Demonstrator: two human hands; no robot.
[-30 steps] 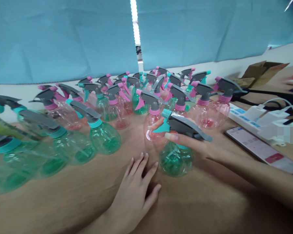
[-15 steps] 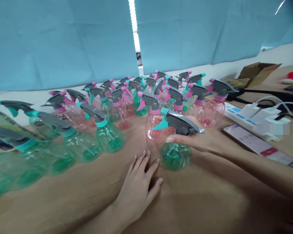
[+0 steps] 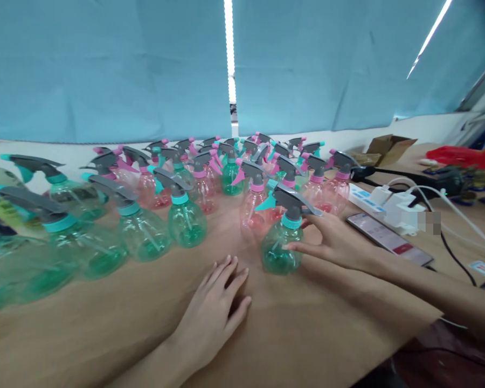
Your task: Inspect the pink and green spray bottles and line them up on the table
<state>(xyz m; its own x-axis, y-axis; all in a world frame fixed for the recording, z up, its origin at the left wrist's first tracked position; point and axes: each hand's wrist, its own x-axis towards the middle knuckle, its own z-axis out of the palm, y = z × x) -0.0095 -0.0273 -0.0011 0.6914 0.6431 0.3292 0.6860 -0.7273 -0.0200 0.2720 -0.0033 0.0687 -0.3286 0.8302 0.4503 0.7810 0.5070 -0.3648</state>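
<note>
Note the desk [image 3: 299, 345] now showing further to the right, near edge included, after a turn of view. Locate the green spray bottle [image 3: 275, 260] upright, apparently resting on the desk, just in front of the pink spray bottles [image 3: 252, 213]. Note the right hand [image 3: 341, 243] lowered from spray head [image 3: 290, 199] to bottle body, uncovering the collar [image 3: 291, 222]; judge handling as transferred to the body. Read its pose as reaching in from the right. Read the left hand [image 3: 210, 315] as palm down on the desk, fingers [image 3: 227, 272] slightly spread, holding nothing. Observe the right thumb [image 3: 309, 249] across the bottle front, remaining fingers partly hidden; unable to tell whether gripping
</note>
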